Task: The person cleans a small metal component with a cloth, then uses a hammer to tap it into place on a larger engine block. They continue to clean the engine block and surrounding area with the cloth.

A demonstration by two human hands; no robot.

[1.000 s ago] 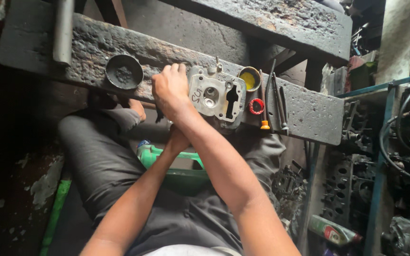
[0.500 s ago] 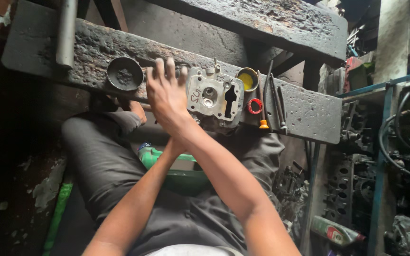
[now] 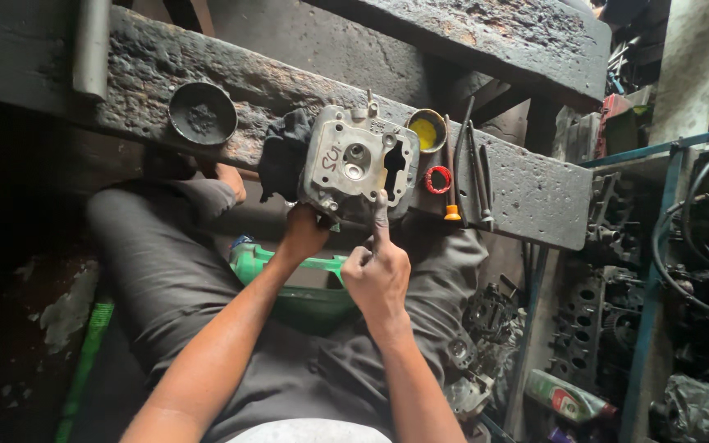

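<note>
Cylinder head (image 3: 359,162) sits on the blackened bench (image 3: 527,193), at its near edge, over the person's lap. Left hand (image 3: 304,231) grips its lower left corner; right hand (image 3: 379,275) is curled, forefinger stretched up onto the lower edge, holding nothing. So near the edge, the casting could tip off into the lap if that grip slips on oily metal, and a sharp port edge might nick the finger. Just left lies a dark rag (image 3: 283,156), farther left a black cup (image 3: 202,114); right are a yellow tin (image 3: 427,130), a red ring (image 3: 437,179) and slim tools (image 3: 473,168). Below are a green tub (image 3: 293,275), engine parts (image 3: 486,328) and a bottle (image 3: 568,398).
</note>
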